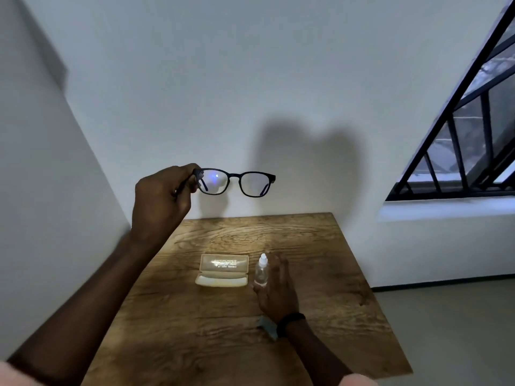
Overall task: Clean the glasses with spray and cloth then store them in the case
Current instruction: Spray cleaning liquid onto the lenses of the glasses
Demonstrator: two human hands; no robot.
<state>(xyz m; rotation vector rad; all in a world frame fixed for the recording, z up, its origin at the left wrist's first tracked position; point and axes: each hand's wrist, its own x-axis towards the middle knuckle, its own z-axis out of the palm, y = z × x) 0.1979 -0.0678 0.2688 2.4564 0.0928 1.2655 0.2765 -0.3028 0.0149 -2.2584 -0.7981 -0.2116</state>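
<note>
Left hand (163, 196): raised well above the surface (348, 316). Thumb and fingers pinch the glasses at the left corner of the frame, by the hinge. I log it as grasping.

Glasses (237, 183): dark frame, held in the air in front of the wall (278, 79). The long axis is level and runs left to right, with the lenses facing me. The right end is free and unsupported.

Case (223, 270): lies open on the surface, below the glasses, lid laid back. Its long axis also runs left to right.

Spray bottle (261, 271): clear with a white cap, standing upright on the surface just right of the case.

Cloth (268, 328): a small pale blue-green piece, partly hidden at the right wrist. I take it for the cloth but cannot confirm.

Right hand (277, 291): low, against the bottle's right side, thumb near its base. The fingers are blurred, so I cannot tell whether it grips the bottle or only touches it.

Governing relation: the bottle lies below and to the right of the lenses, and the right hand is by far the nearer.

Judgement: spraying comes next. The bottle must rise to the lenses, nozzle toward the glass.
</note>
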